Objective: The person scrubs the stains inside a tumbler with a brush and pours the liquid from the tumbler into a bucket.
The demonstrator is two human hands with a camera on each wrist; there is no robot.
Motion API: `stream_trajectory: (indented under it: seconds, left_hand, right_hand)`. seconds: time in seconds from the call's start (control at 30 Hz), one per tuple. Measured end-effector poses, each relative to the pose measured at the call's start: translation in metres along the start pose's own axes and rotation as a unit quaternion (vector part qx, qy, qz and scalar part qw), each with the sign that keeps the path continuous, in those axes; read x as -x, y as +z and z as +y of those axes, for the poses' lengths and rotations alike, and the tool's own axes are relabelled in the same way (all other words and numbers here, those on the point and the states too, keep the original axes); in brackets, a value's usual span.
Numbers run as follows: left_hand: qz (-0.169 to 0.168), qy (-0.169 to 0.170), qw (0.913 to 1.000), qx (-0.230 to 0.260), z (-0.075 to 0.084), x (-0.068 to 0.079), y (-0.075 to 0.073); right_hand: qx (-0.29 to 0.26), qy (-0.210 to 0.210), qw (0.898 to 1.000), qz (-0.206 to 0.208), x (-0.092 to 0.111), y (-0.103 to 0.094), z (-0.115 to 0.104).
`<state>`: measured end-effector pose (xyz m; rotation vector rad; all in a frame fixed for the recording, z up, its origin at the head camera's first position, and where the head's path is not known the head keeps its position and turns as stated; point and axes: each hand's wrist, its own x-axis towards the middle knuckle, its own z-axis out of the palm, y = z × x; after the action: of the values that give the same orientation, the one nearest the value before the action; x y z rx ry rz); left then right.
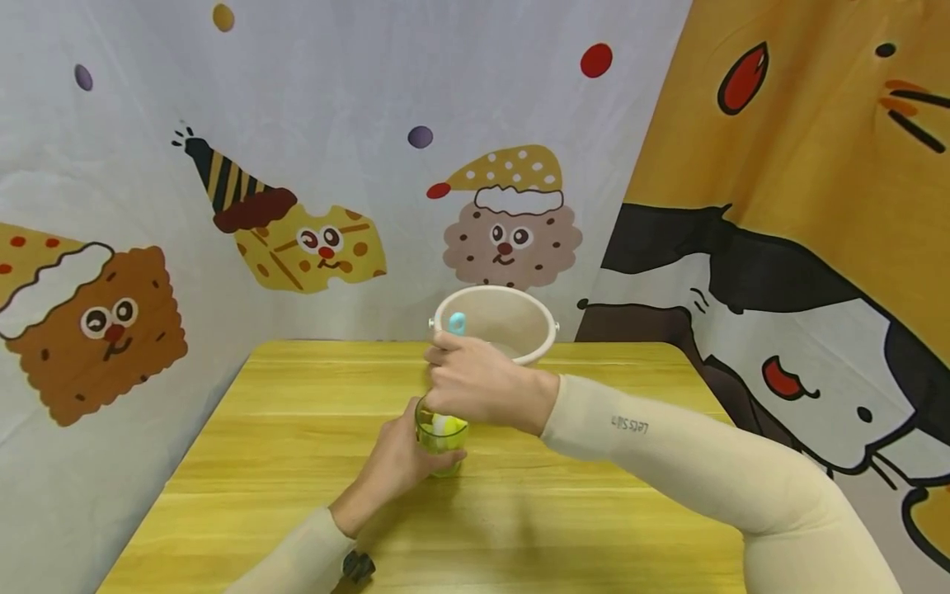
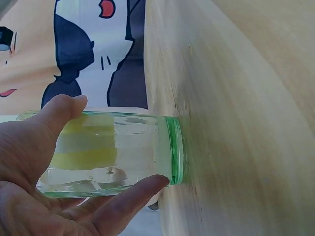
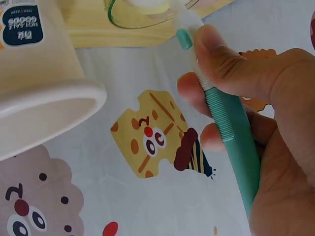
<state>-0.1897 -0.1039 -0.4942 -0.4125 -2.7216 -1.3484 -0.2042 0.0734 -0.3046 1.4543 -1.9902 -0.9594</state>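
Note:
A green-tinted drinking glass (image 1: 444,460) stands upright near the middle of the table, its base close to the wood in the left wrist view. My left hand (image 1: 397,458) grips it round the side, thumb and fingers on opposite walls. Inside the glass sits a yellow-and-white sponge head (image 2: 83,142), belonging to a cup brush. My right hand (image 1: 482,384) holds that cup brush from above by its teal ribbed handle (image 3: 241,147), thumb on one side and fingers curled round the other. The handle's looped end (image 1: 457,323) sticks up past the knuckles.
Behind the hands, a cream bucket (image 1: 493,289) stands at the table's far edge, its label showing in the right wrist view. The wooden table (image 1: 579,511) backs onto a cartoon-printed curtain (image 1: 334,99). A small dark device (image 1: 359,567) hangs at the left wrist.

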Motion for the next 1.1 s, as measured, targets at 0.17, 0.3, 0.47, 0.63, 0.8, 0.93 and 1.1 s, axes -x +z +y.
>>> stream_trajectory:
  seconds: [0.17,0.3,0.47,0.63,0.8,0.93,1.1]
  left_hand:
    - [-0.003,0.006,1.0000,-0.002,0.000,0.001,0.000]
    - [-0.001,0.012,0.9999,-0.005,0.000,0.001,0.000]
    - [0.003,0.009,1.0000,0.000,0.001,0.001,0.001]
    - [0.005,0.006,0.9999,-0.007,0.001,0.002,0.002]
    - [0.006,0.005,0.9999,-0.014,0.001,0.002,0.002]
    - [0.005,0.005,1.0000,-0.006,0.000,0.001,0.003]
    - [0.002,0.009,0.9999,0.014,-0.001,-0.001,0.003]
  right_hand:
    - [-0.015,0.009,1.000,0.011,0.003,0.002,-0.003]
    - [-0.020,0.011,1.000,0.022,0.004,0.004,-0.004]
    - [-0.023,0.011,0.999,0.035,0.003,0.005,-0.005]
    - [-0.033,0.018,0.998,0.044,0.002,0.006,-0.006]
    - [-0.055,0.028,0.997,0.050,0.001,0.010,-0.005]
    - [-0.069,0.039,0.995,0.061,-0.001,0.013,-0.002]
    - [-0.084,0.052,0.994,0.046,-0.002,0.016,0.003]
